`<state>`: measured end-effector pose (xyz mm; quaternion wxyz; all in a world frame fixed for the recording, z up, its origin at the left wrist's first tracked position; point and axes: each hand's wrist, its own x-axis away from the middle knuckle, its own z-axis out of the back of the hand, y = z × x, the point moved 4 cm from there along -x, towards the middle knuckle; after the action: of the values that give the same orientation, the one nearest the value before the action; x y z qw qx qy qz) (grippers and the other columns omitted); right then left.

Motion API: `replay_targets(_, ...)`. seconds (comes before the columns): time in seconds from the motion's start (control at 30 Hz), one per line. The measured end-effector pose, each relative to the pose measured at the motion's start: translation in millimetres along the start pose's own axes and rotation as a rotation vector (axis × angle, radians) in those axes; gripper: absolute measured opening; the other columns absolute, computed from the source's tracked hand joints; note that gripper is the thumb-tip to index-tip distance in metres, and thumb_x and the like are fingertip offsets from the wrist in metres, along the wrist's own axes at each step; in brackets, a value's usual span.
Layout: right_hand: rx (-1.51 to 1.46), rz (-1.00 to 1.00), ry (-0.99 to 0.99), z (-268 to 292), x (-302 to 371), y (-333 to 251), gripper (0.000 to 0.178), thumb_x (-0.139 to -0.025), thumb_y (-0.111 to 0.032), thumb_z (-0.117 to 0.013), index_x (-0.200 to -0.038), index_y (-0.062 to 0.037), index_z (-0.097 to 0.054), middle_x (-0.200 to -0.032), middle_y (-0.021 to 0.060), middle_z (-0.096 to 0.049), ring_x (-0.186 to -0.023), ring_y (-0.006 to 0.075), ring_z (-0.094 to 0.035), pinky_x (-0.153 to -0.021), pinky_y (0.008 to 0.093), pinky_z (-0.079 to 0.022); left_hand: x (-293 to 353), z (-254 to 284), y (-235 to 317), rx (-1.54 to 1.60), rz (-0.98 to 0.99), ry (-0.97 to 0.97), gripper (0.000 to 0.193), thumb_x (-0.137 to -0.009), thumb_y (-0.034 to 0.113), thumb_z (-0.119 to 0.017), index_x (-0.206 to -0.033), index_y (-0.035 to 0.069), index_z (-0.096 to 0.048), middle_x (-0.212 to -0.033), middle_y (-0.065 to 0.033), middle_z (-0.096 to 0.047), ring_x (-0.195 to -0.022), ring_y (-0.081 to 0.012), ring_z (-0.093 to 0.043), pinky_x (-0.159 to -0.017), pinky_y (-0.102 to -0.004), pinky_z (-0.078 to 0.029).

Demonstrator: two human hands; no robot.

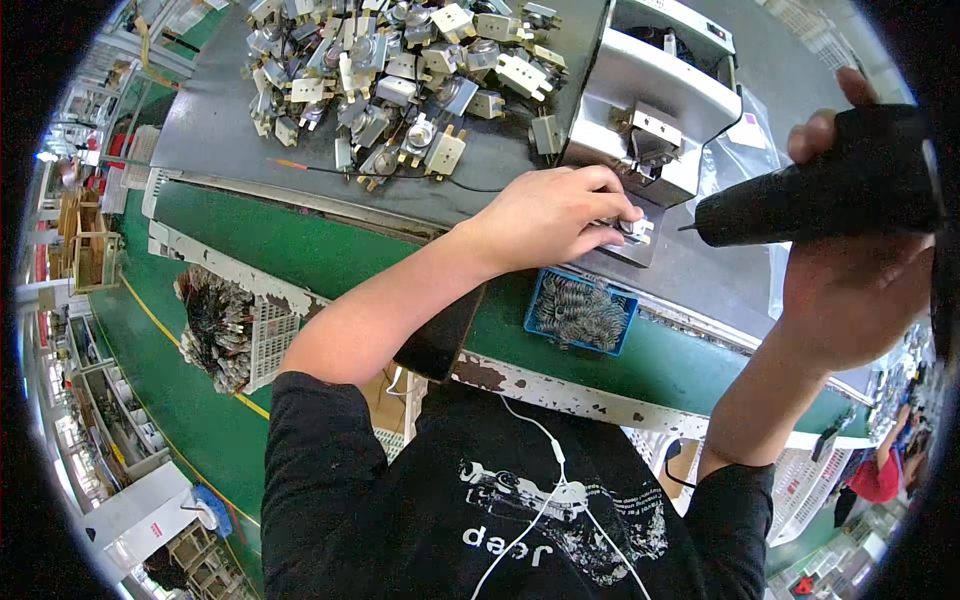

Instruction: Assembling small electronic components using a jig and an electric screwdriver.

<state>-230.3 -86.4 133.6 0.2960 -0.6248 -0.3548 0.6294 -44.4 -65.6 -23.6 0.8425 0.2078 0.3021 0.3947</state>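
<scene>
My left hand (555, 215) is closed over a small metal part (634, 232), its thumb and fingertips pressed around it. The part sits on a low metal block (628, 254) near the table's front edge, and my fingers hide much of it. My right hand (850, 290) is wrapped round a black electric screwdriver (810, 195), held up off the table to the right. Its thin bit points left, toward the part but apart from it. Just behind my left hand stands a silver box-shaped machine (625, 85), with a metal fixture (655, 130) at its front.
Many similar metal-and-white assemblies (405, 75) lie heaped at the back left of the table. A blue tray (530, 318) of springs sits in front of the metal block. A thin cable (400, 176) crosses the tabletop. Clear plastic (745, 160) lies right of the machine.
</scene>
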Motion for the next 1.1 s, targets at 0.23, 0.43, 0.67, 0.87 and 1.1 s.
replay_targets(0.23, 0.092, -0.003, -0.125, -12.7, 19.6, 19.3, 0.068, -0.094, -0.012, -0.064, -0.150, 0.0001, -0.027, -0.106, 0.0236, -0.064, -0.073, 0.0204, -0.066, -0.066, 0.0314, -0.055, 2.5, -2.0, -2.8, 0.006, 0.014, 0.022, 0.022, -0.087, 0.026, -0.073, -0.107, 0.017, -0.071, -0.105, -0.0021, -0.064, -0.092, -0.0264, -0.067, -0.078, -0.0389, -0.055)
replay_targets(0.43, -0.099, 0.047, -0.053, -20.2, 26.9, 31.7, 0.079, -0.095, 0.000, -0.058, -0.157, -0.0132, -0.011, -0.105, 0.0248, -0.064, -0.064, 0.0185, -0.060, -0.060, 0.0350, -0.053, 2.6, -2.7, -2.0, -0.020, 0.040, 0.028, 0.019, -0.087, 0.026, -0.072, -0.105, 0.019, -0.072, -0.104, -0.0018, -0.063, -0.091, -0.0267, -0.067, -0.079, -0.0400, -0.055)
replay_targets(0.67, -0.138, 0.014, -0.024, -24.8, 26.1, 43.0, 0.087, -0.090, 0.006, -0.061, -0.156, -0.0049, -0.005, -0.096, 0.0186, -0.068, -0.062, 0.0142, -0.062, -0.056, 0.0264, -0.052, 2.2, -2.7, -1.9, -0.018, 0.034, 0.021, 0.019, -0.088, 0.026, -0.071, -0.106, 0.019, -0.071, -0.105, -0.0020, -0.062, -0.091, -0.0267, -0.067, -0.079, -0.0401, -0.055)
replay_targets(0.87, -0.182, 0.002, -0.108, -29.9, 25.1, 42.1, 0.091, -0.087, 0.010, -0.059, -0.157, -0.0059, -0.002, -0.095, 0.0176, -0.067, -0.062, 0.0144, -0.061, -0.058, 0.0266, -0.053, 2.2, -1.7, -1.9, -0.032, 0.021, 0.010, 0.019, -0.088, 0.026, -0.071, -0.106, 0.019, -0.071, -0.105, -0.0029, -0.062, -0.092, -0.0268, -0.067, -0.078, -0.0401, -0.056)
replay_targets(1.1, -0.163, 0.023, -0.234, -25.8, 23.6, 46.2, 0.092, -0.093, -0.002, -0.060, -0.159, -0.0177, 0.003, -0.100, 0.0195, -0.061, -0.062, 0.0169, -0.057, -0.057, 0.0318, -0.050, 2.3, -3.4, -3.6, -0.048, 0.034, -0.015, 0.021, -0.088, 0.025, -0.072, -0.108, 0.020, -0.069, -0.107, -0.0002, -0.063, -0.093, -0.0248, -0.066, -0.079, -0.0379, -0.056)
